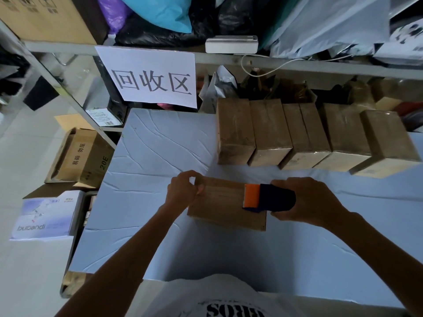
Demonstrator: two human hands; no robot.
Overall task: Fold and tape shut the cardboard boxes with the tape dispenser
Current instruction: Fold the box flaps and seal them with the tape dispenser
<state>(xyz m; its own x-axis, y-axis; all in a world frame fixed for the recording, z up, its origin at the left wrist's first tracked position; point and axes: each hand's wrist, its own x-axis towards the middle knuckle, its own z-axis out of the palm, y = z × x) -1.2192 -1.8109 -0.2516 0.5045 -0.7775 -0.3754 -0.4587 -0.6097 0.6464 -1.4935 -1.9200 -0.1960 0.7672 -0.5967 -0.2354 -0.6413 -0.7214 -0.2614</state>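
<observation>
A cardboard box (219,205) lies flat on the counter (160,145) between both hands. The left hand (183,187) has its fingers (199,189) curled over the box's far left corner. The right hand (306,200) clasps the tape dispenser (267,197), pressed onto the box top. Beyond the right fingers, five taped boxes (309,136) stand in a row.

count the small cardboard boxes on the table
6. Five boxes in a row at the table's far right; the sixth box in front, held by the left hand, tape dispenser on it. Others may hide behind.
</observation>
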